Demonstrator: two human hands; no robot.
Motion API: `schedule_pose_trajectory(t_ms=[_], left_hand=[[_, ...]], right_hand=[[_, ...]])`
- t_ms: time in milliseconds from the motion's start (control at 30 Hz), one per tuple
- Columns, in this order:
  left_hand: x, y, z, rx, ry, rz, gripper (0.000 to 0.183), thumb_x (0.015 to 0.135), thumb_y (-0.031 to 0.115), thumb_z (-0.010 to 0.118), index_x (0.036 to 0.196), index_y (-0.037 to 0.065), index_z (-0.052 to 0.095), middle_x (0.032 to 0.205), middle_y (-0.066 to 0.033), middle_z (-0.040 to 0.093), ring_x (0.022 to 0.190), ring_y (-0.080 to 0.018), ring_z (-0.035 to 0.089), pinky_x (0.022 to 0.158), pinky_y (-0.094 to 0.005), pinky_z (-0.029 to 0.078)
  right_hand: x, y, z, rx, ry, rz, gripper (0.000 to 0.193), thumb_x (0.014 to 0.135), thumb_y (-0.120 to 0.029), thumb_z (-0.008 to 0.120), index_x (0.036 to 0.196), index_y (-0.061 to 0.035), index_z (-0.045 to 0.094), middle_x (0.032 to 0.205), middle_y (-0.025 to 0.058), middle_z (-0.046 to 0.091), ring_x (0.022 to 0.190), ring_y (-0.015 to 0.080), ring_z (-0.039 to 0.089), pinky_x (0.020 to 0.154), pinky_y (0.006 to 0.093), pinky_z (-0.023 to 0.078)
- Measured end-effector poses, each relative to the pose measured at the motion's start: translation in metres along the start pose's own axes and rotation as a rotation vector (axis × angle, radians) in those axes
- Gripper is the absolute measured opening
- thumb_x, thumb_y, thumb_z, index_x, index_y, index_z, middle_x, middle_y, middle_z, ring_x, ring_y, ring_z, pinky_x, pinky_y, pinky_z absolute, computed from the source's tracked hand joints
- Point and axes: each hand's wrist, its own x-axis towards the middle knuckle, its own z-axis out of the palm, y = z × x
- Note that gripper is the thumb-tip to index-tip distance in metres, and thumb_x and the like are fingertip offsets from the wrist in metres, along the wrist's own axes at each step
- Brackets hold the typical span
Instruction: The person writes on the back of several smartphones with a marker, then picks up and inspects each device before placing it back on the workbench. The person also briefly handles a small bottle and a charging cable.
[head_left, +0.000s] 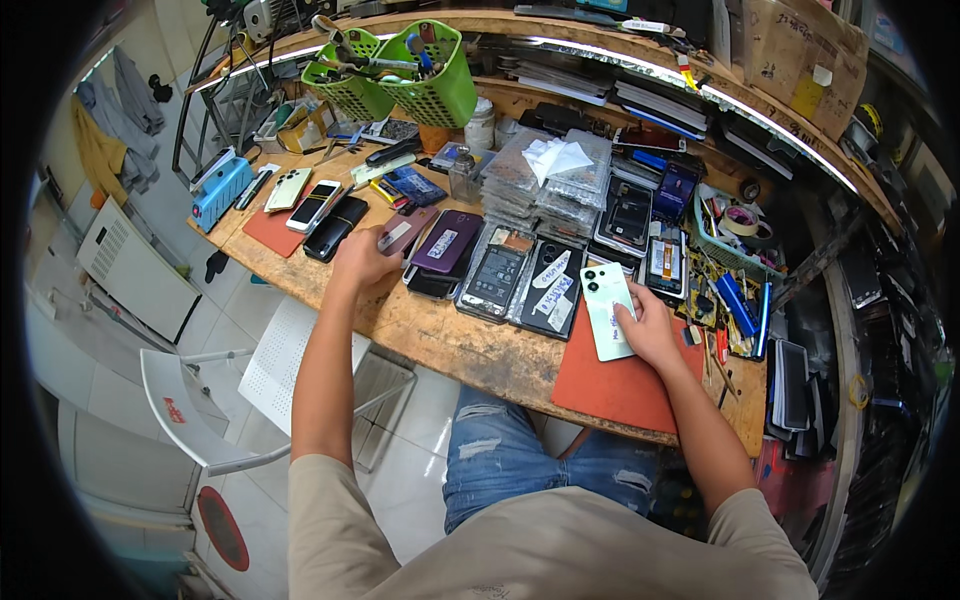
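grips a mint phone (604, 295) in a curled right hand (648, 325), pinches a mauve phone (412, 228) with a half-closed left hand (366, 260).

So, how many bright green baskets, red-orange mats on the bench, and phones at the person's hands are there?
Bright green baskets: 2 (left basket, right basket)
Red-orange mats: 2 (left mat, right mat)
Phones at the hands: 2 (mauve phone at the left hand, pale green phone in the right hand)
Total: 6
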Motion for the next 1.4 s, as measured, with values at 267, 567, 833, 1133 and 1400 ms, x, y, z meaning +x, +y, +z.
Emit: schedule_pose_trajectory(t_ms=[267,567,833,1133,1400], left_hand=[[-0.043,-0.035,-0.03,-0.149,0.162,-0.079,0.054,0.073,0.037,0.079,0.115,0.002,0.076,0.099,-0.0234,0.076,0.091,-0.0372,0.075,0.086,-0.0436,0.057],[-0.07,-0.054,-0.008,-0.062,0.311,-0.206,0.051,0.076,0.033,0.082,0.117,0.004,0.074,0.102,-0.0234,0.076,0.094,-0.0386,0.074,0.087,-0.0447,0.057],[-0.048,-0.04,0.011,-0.011,0.266,-0.208,0.047,0.078,0.035,0.081,0.113,0.004,0.075,0.108,-0.0222,0.075,0.097,-0.0399,0.071,0.088,-0.0469,0.055],[0.014,-0.016,0.02,0.03,0.334,0.109,0.038,0.083,0.024,0.078,0.115,0.004,0.072,0.113,-0.0194,0.068,0.108,-0.0387,0.065,0.094,-0.0472,0.052],[0.111,0.026,0.051,0.475,0.024,0.348,0.022,0.083,0.01,0.071,0.105,0.004,0.071,0.104,-0.0192,0.072,0.099,-0.0379,0.071,0.085,-0.0485,0.058]], right_hand=[[-0.073,-0.01,-0.037,-0.293,0.096,-0.269,0.041,0.084,-0.011,0.075,0.122,0.0033,0.065,0.117,0.0184,0.062,0.113,0.0374,0.061,0.098,0.0413,0.049],[-0.147,-0.013,-0.032,-0.374,0.278,-0.257,0.028,0.08,-0.002,0.072,0.108,0.002,0.067,0.114,0.0186,0.062,0.105,0.0379,0.06,0.091,0.046,0.049],[-0.145,-0.012,-0.028,-0.526,0.266,-0.275,0.025,0.079,-0.006,0.071,0.103,-0.0008,0.068,0.11,0.0145,0.063,0.101,0.0362,0.06,0.088,0.0465,0.046],[-0.143,-0.016,-0.026,-0.561,0.267,-0.273,0.024,0.078,-0.007,0.071,0.101,-0.0023,0.067,0.107,0.0138,0.063,0.1,0.0354,0.059,0.086,0.0465,0.045],[-0.143,-0.016,-0.025,-0.54,0.296,-0.265,0.023,0.078,-0.008,0.071,0.1,-0.0031,0.067,0.105,0.0137,0.063,0.098,0.0354,0.06,0.086,0.0463,0.046]])
